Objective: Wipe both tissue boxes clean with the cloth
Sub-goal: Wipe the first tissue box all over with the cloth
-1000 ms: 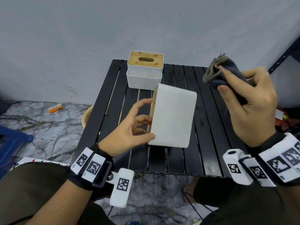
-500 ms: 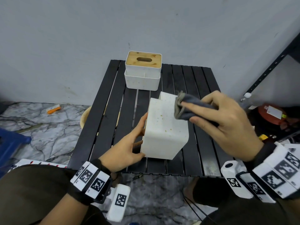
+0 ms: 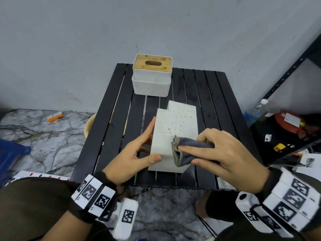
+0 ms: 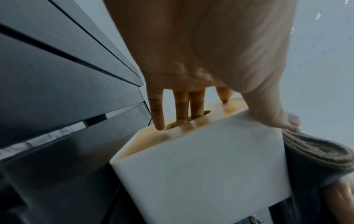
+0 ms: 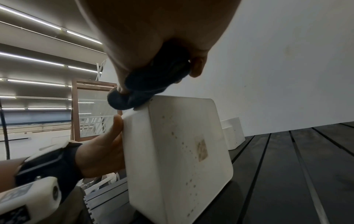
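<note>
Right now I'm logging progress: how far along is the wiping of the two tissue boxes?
Nothing looks finished. In hand: the left hand steadies the tipped white tissue box, still speckled yellow, while the right hand presses the folded grey cloth onto it. Left: those speckles, then the upright bamboo-lidded white tissue box, also spotted.

Two tissue boxes: one upright tissue box (image 3: 152, 76) at upper centre of the head view, one tipped tissue box (image 3: 174, 129) at centre frame (speckled with brownish spots). One cloth (image 3: 188, 152), just right of centre. Two hands: left hand (image 3: 132, 158) lower centre-left, right hand (image 3: 225, 156) lower right. One slatted table (image 3: 215, 105). One plastic bottle (image 3: 255, 111) at the right edge.
</note>
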